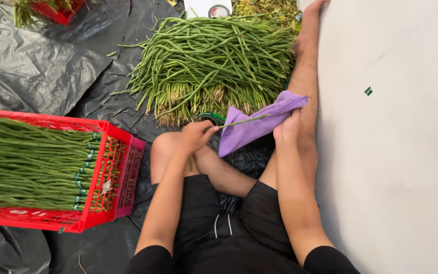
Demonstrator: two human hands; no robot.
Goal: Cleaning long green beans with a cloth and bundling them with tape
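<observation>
I sit on the floor with my legs out. My left hand [197, 134] pinches one end of a single long green bean [242, 122]. My right hand [287, 127] grips a purple cloth [259, 124], and the bean runs into its folds. Just beyond my hands lies a big heap of long green beans [214, 61] on black plastic sheeting. A green tape roll [211, 117] peeks out by my left knee, partly hidden.
A red plastic crate [108, 172] at the left holds bundled beans [26, 165] tied with green tape. Black plastic sheeting [41, 66] covers the floor on the left; pale bare floor [396, 152] lies on the right. Another red crate [59, 12] sits top left.
</observation>
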